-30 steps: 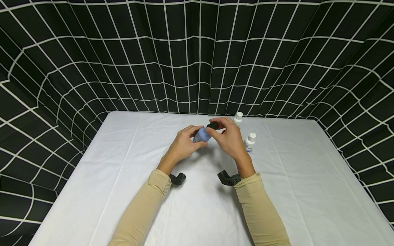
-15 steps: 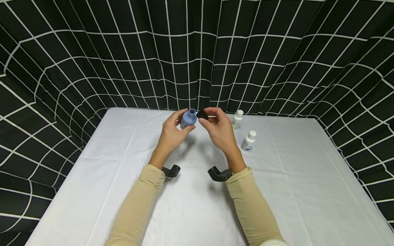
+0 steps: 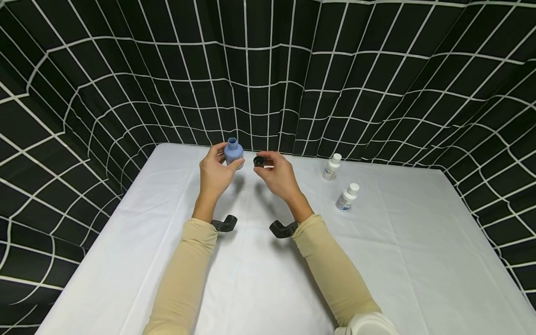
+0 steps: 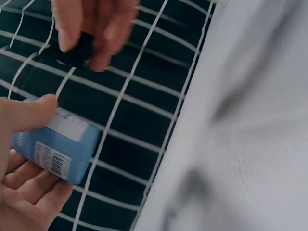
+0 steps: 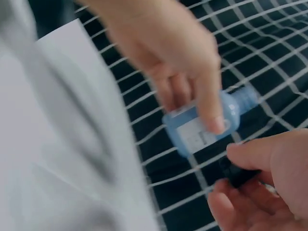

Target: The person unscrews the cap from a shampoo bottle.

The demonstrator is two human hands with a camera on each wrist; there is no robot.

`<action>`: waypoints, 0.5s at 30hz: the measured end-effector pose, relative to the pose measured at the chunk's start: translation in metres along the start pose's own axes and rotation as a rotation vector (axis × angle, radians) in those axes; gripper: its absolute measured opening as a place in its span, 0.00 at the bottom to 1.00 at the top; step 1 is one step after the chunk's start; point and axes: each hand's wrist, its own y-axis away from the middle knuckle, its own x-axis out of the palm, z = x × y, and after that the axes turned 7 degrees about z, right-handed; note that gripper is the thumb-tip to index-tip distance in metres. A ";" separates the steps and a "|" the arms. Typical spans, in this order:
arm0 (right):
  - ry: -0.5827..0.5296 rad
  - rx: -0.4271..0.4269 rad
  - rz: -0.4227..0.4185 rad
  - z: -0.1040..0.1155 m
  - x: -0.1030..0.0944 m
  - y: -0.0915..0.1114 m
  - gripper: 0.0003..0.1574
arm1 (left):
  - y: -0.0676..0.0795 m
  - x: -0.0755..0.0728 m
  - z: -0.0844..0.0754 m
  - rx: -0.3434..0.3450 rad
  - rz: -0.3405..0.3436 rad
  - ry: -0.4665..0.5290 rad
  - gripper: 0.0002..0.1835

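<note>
My left hand grips a blue bottle held up over the far part of the table, its neck uncapped and pointing up. White labels, one with a barcode, show on the bottle's side in the left wrist view. Just to the right, my right hand pinches a black cap between thumb and fingers, its hollow underside partly turned toward the head camera. A small gap separates cap and bottle. In the right wrist view the left thumb lies across the bottle's label.
Two small white bottles with white caps stand to the right: one farther back, one nearer. A white cloth covers the table. A black curtain with a white grid hangs behind the far edge. A white rounded object shows at the bottom.
The black cap has come off the blue bottle, and the two are now apart. Both hands have shifted left, with the bottle turned more upright.
</note>
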 end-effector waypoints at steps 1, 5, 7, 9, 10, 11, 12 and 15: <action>0.027 0.006 0.011 -0.003 0.004 -0.003 0.25 | -0.001 -0.002 0.002 -0.025 -0.002 -0.014 0.33; 0.092 0.076 0.047 -0.013 0.022 -0.013 0.25 | -0.003 -0.006 0.010 -0.127 -0.011 -0.044 0.34; 0.101 0.113 0.055 -0.018 0.031 -0.017 0.25 | -0.003 -0.007 0.013 -0.170 -0.016 -0.050 0.34; 0.101 0.146 0.064 -0.023 0.039 -0.020 0.25 | -0.003 -0.008 0.016 -0.206 -0.022 -0.060 0.34; 0.107 0.152 0.070 -0.026 0.043 -0.021 0.24 | -0.004 -0.009 0.018 -0.220 -0.026 -0.063 0.34; 0.116 0.156 0.078 -0.028 0.046 -0.022 0.24 | -0.004 -0.010 0.020 -0.232 -0.031 -0.067 0.34; 0.120 0.155 0.090 -0.030 0.049 -0.023 0.24 | -0.004 -0.010 0.021 -0.244 -0.035 -0.073 0.34; 0.154 0.146 0.138 -0.034 0.056 -0.025 0.23 | -0.004 -0.012 0.027 -0.278 -0.047 -0.091 0.34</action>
